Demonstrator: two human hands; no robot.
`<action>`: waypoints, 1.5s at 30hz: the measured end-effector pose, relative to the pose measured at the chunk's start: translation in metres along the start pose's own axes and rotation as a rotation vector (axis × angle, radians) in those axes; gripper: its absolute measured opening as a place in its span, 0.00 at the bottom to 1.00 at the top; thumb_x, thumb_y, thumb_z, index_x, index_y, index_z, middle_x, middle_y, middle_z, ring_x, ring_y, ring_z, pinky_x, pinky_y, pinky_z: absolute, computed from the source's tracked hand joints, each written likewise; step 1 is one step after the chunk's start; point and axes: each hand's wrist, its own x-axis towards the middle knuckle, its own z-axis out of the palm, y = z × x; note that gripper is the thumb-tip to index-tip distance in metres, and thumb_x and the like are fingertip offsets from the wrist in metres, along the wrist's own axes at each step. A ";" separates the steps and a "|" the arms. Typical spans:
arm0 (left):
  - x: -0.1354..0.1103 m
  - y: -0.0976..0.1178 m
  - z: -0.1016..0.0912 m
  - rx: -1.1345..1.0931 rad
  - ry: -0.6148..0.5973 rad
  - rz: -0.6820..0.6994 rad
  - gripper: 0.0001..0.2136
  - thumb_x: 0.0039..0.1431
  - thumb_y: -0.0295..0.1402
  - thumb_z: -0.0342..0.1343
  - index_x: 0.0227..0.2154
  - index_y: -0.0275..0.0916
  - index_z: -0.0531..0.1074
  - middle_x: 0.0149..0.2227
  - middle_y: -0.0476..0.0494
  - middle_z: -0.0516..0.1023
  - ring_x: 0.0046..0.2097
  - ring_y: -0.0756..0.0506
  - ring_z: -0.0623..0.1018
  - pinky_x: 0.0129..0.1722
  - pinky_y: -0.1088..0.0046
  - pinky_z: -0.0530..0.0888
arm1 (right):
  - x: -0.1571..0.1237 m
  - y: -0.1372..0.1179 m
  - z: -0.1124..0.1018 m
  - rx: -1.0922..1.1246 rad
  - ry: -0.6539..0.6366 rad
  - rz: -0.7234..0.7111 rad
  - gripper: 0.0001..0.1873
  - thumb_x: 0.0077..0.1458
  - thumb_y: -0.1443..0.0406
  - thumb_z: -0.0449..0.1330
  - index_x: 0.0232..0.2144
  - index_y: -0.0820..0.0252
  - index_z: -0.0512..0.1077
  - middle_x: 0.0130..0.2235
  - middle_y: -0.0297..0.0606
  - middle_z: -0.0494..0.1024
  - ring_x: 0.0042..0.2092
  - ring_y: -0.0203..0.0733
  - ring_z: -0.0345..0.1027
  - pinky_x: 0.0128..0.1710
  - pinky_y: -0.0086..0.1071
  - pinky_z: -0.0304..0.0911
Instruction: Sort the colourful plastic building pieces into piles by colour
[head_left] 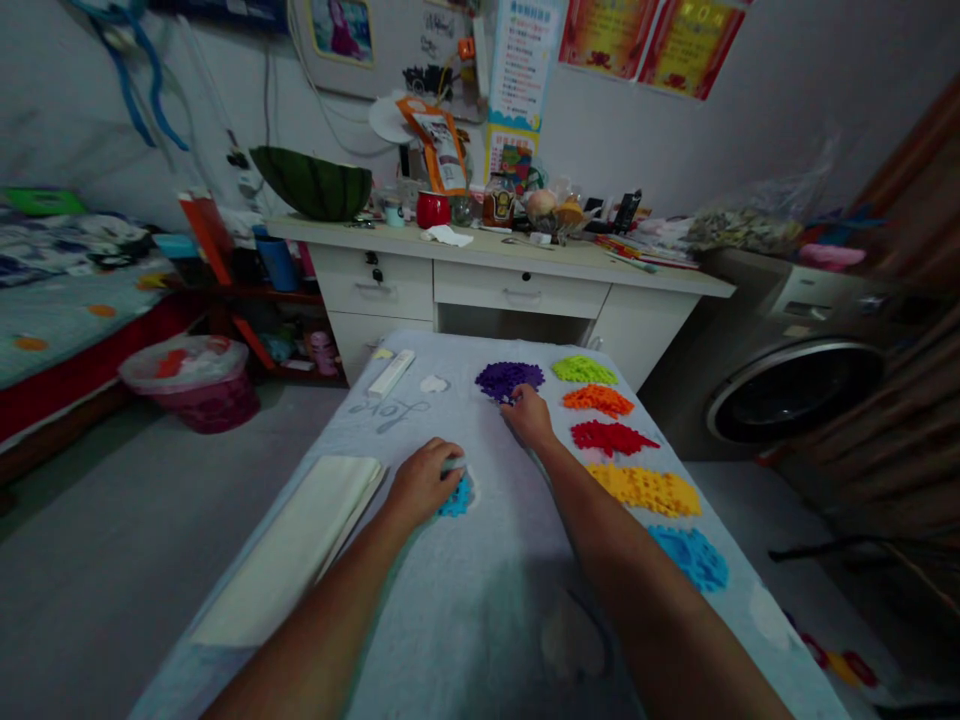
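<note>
Head camera looks forward and down over the table (480, 620).

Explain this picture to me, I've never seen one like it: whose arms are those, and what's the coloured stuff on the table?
There's no machine here. A camera worn on a person's head looks down at their own bare arms. The left hand rests on a small blue cluster; the right hand touches the purple pile. Whether either grips a piece is hidden. On the cloth-covered table lie a green pile, orange pile, red pile, yellow pile and blue pile, plus a folded cream cloth.
</note>
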 end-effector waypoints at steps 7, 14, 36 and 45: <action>0.001 -0.003 0.002 0.006 0.005 -0.002 0.09 0.55 0.31 0.56 0.39 0.40 0.74 0.42 0.43 0.75 0.42 0.44 0.76 0.42 0.69 0.71 | 0.017 -0.005 0.012 -0.039 0.055 0.033 0.18 0.53 0.70 0.58 0.48 0.58 0.67 0.38 0.38 0.76 0.39 0.41 0.70 0.40 0.32 0.60; 0.000 -0.005 0.004 -0.019 0.019 0.004 0.10 0.54 0.31 0.56 0.39 0.40 0.74 0.42 0.43 0.75 0.41 0.44 0.76 0.42 0.69 0.71 | 0.003 -0.008 0.000 -0.059 0.097 -0.004 0.16 0.54 0.71 0.58 0.46 0.60 0.69 0.47 0.45 0.73 0.45 0.43 0.69 0.45 0.33 0.61; 0.011 -0.023 0.006 -0.439 0.338 -0.236 0.13 0.52 0.34 0.51 0.39 0.39 0.75 0.39 0.42 0.79 0.39 0.44 0.78 0.42 0.66 0.72 | -0.112 -0.051 -0.021 -0.030 -0.641 -0.538 0.25 0.47 0.64 0.65 0.49 0.59 0.68 0.46 0.40 0.67 0.46 0.42 0.65 0.46 0.33 0.61; 0.010 -0.023 0.007 -0.368 0.280 -0.216 0.15 0.54 0.38 0.51 0.41 0.39 0.75 0.38 0.43 0.79 0.36 0.44 0.78 0.37 0.67 0.73 | -0.116 -0.036 -0.061 -0.049 -0.500 -0.489 0.23 0.46 0.69 0.63 0.47 0.60 0.68 0.44 0.40 0.66 0.42 0.40 0.64 0.45 0.33 0.62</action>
